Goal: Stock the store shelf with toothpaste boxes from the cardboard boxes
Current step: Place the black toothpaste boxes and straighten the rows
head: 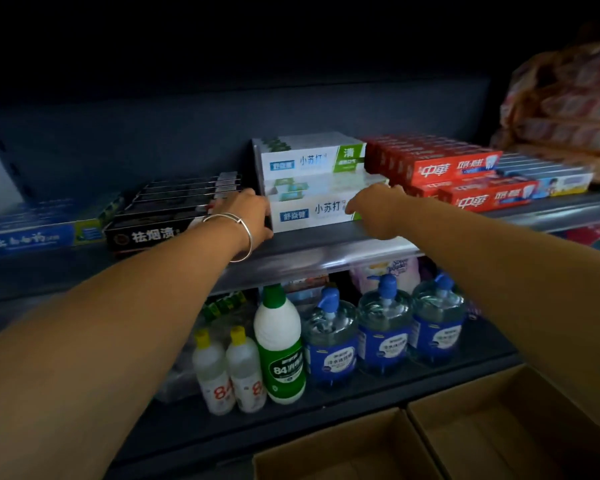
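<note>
While both hands (pixel 253 216) (pixel 378 211) clasp the white toothpaste stack's (pixel 312 183) ends — fingers curled round — it rests on the shelf (pixel 326 244).

Left hand (pixel 248 216) fingers hidden behind white toothpaste box (pixel 312 211).

Pretty dim shot overall, you're basically working in shade. The top of the frame and the corners drop to near black, and wide-angle bending curves the shelf edge (pixel 326 251). Brightest spot is the white toothpaste boxes (pixel 312 161) mid-frame. The bagged goods (pixel 565 98) at the right are smeared and soft.
</note>
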### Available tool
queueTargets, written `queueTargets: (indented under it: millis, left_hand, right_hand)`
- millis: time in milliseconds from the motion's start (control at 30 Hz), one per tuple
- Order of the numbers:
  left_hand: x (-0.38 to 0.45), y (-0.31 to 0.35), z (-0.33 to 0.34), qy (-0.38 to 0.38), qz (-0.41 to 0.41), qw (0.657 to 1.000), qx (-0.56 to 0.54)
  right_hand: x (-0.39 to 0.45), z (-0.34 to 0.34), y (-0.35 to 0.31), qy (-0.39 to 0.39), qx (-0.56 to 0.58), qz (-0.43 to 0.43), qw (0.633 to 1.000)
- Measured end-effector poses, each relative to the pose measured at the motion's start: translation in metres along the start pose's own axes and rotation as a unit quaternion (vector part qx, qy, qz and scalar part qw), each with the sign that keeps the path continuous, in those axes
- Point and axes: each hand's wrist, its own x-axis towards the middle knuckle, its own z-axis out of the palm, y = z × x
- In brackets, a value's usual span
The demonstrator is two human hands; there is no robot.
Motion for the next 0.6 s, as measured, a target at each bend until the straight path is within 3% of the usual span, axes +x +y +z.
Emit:
queueTargets:
  millis: [200, 600]
  left_hand:
    - [0.028, 0.015, 0.012, -0.015, -0.051, 0.999, -0.013]
    - [0.047, 0.03, 0.022, -0.041, -0.149, 0.985, 0.07]
  right_hand:
    - [0.017, 0.015, 0.04, 0.022, 0.002, 0.026, 0.999]
    - [0.047, 0.017, 0.094, 0.041, 0.032, 0.0, 0.999]
